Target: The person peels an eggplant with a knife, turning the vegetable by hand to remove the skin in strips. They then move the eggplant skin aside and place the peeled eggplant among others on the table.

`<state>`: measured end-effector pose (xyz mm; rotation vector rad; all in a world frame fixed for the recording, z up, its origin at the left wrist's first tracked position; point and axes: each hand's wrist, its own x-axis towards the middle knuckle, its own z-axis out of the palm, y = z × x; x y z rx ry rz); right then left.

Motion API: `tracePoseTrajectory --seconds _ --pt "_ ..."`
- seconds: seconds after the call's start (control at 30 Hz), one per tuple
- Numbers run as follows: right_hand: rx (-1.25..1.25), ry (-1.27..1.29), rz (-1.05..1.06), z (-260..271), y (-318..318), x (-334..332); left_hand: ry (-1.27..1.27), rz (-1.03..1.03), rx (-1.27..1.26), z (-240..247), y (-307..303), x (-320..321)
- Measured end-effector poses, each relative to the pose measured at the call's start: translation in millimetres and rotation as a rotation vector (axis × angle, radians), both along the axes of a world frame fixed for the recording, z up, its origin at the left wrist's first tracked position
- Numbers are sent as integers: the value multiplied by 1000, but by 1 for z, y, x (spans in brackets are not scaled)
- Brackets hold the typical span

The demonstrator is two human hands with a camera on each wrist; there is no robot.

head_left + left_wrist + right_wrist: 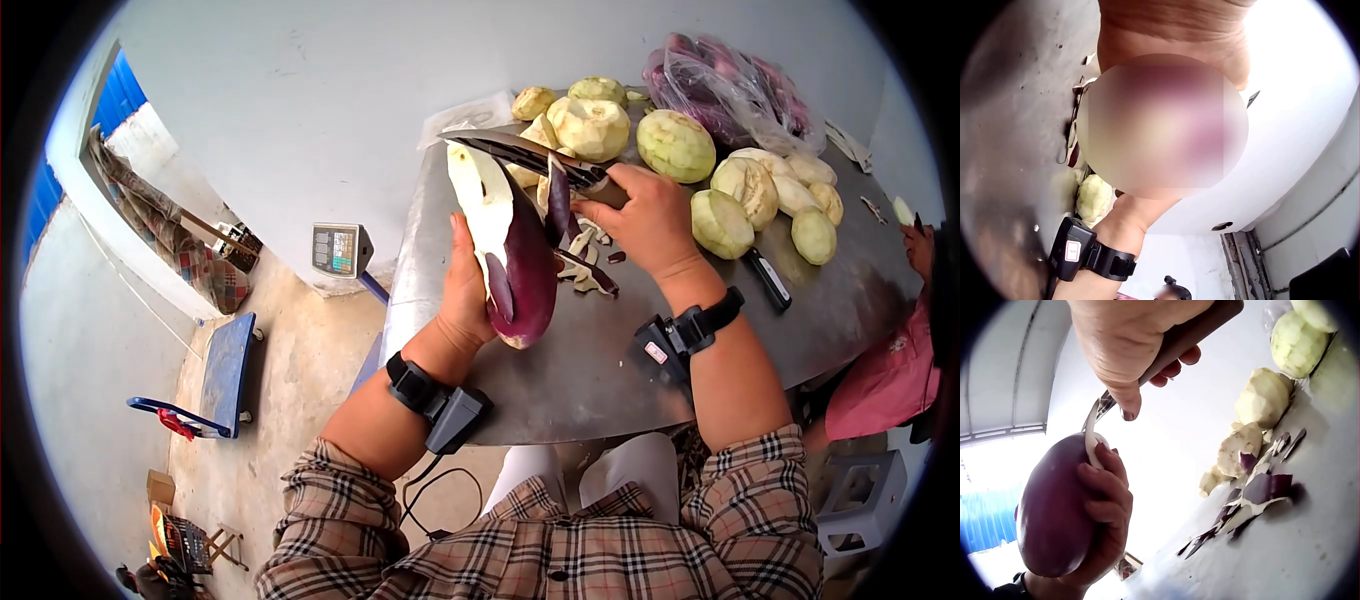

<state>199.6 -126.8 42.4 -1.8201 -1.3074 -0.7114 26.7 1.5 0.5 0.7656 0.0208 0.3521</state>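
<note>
A partly peeled purple eggplant (530,265) is gripped upright by the left hand (462,290), its pale flesh showing toward the upper left. The right hand (650,220) grips a knife by its handle (1194,337); the dark blade (510,148) lies across the eggplant's upper end. A strip of peel (558,200) hangs beside the blade. In the right wrist view, the left hand (1110,506) curls round the glossy eggplant (1054,509) below the right hand (1138,347). A blur hides the middle of the left wrist view, under the left hand (1172,31).
Peeled eggplants (676,146) stand on the metal table (590,380), with peel scraps (590,275) nearer the hands. Behind is a bag of purple eggplants (735,90); a black-handled object (768,280) lies right. Another person's hand (918,250) shows far right. A scale (340,250) stands left.
</note>
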Motion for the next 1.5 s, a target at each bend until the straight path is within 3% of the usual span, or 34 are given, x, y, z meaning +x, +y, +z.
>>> tracePoseTrajectory --seconds 0.17,0.23,0.37,0.5,0.63,0.8,1.13,1.23,1.33,1.5 --pt "10 199 -33 0 -2 6 177 230 132 11 -19 2" --pt "48 258 1 0 -3 9 211 211 166 7 -15 3" --pt "-91 417 353 6 -9 0 251 247 214 7 -17 5" --pt "-263 285 445 8 -8 -5 247 234 238 3 -12 6" --pt "-357 205 421 12 -10 -16 317 284 203 6 -16 4" --pt "-367 129 311 10 -9 -17 345 375 374 12 -22 2" --pt "-331 80 212 11 -11 -13 264 201 300 4 -10 1" --pt "-178 147 253 3 -8 -2 292 204 276 9 -11 0" --pt "-233 222 63 4 -9 7 325 254 272 9 -13 0" --pt "-229 215 -49 5 -9 13 290 216 235 3 -7 0"
